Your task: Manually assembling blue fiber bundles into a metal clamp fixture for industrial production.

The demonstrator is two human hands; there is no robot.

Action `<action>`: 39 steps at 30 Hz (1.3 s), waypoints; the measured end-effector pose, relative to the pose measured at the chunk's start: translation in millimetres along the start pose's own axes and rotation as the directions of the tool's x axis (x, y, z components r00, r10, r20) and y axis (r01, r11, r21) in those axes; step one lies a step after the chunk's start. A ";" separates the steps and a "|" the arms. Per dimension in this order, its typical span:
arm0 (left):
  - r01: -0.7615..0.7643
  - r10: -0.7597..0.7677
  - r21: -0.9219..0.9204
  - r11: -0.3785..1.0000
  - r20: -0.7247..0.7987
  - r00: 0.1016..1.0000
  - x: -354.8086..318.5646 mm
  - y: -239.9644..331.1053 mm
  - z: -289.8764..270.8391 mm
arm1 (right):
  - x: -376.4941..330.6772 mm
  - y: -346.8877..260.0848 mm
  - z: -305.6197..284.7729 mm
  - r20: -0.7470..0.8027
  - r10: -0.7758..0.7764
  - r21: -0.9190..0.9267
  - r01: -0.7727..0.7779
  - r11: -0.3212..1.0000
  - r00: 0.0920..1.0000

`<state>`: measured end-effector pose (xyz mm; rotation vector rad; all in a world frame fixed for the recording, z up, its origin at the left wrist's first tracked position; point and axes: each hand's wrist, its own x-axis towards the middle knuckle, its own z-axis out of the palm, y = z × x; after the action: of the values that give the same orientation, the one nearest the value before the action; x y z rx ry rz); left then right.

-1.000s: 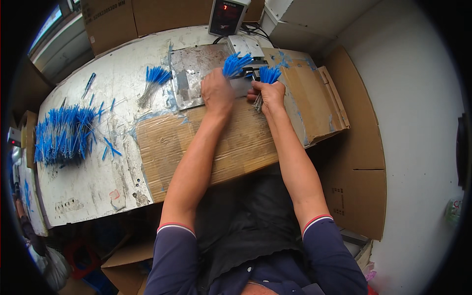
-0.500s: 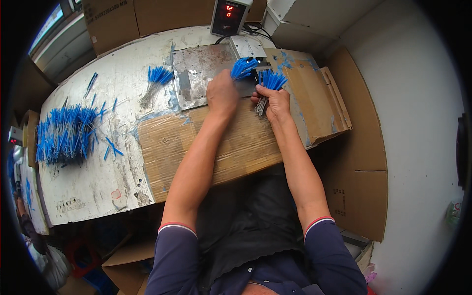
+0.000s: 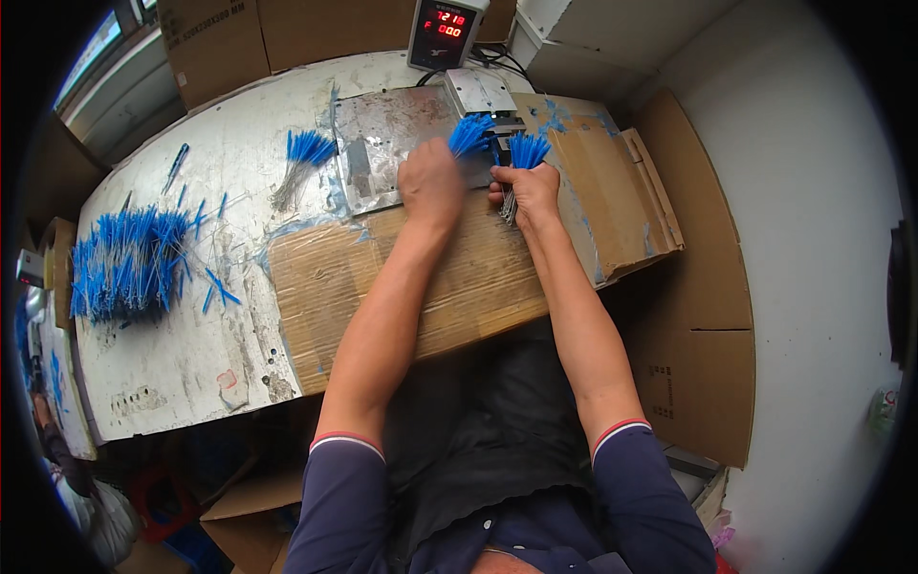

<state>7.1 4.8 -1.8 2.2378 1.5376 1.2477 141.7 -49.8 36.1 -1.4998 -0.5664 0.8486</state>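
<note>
My left hand (image 3: 432, 184), slightly blurred, is closed around one bundle of thin wire pieces with blue ends (image 3: 469, 137); the blue tips fan out past its far side. Beside it, my right hand (image 3: 531, 191) grips a second bundle with blue ends (image 3: 528, 150), whose silvery wires hang below the fingers. Both bundles are just in front of a small metal device (image 3: 481, 93) at the back of the table. A metal plate (image 3: 392, 124) lies under and beyond my left hand.
A loose blue-ended bundle (image 3: 308, 148) lies left of the plate, and a large pile of blue-ended wires (image 3: 129, 260) at the far left. A pen (image 3: 176, 166) lies behind the pile. A box with a red digital display (image 3: 442, 36) stands at the back. Flattened cardboard (image 3: 411, 297) covers the front edge.
The red digits on the display have changed. My right hand has shifted slightly left with its bundle, which looks narrower at the tips. My left hand has barely moved.
</note>
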 end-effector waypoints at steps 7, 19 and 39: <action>0.041 -0.048 -0.055 0.998 -0.146 0.988 2.8 -1.8 -0.6 | 9.6 -3.5 6.8 -0.048 0.001 -0.058 -0.003 0.998 0.999; -0.001 -0.006 -0.196 0.981 -0.032 0.999 2.1 1.0 -5.4 | 4.1 3.0 -12.5 0.094 0.038 0.308 -0.065 0.949 0.995; -0.128 0.128 -0.054 0.990 -0.005 0.992 0.3 -1.4 2.6 | -7.4 2.0 -7.6 0.021 0.027 0.150 -0.030 0.988 0.999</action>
<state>8.0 6.6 -4.1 2.3334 1.3627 1.3082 142.9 -60.4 35.2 -1.3664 -0.4843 0.9085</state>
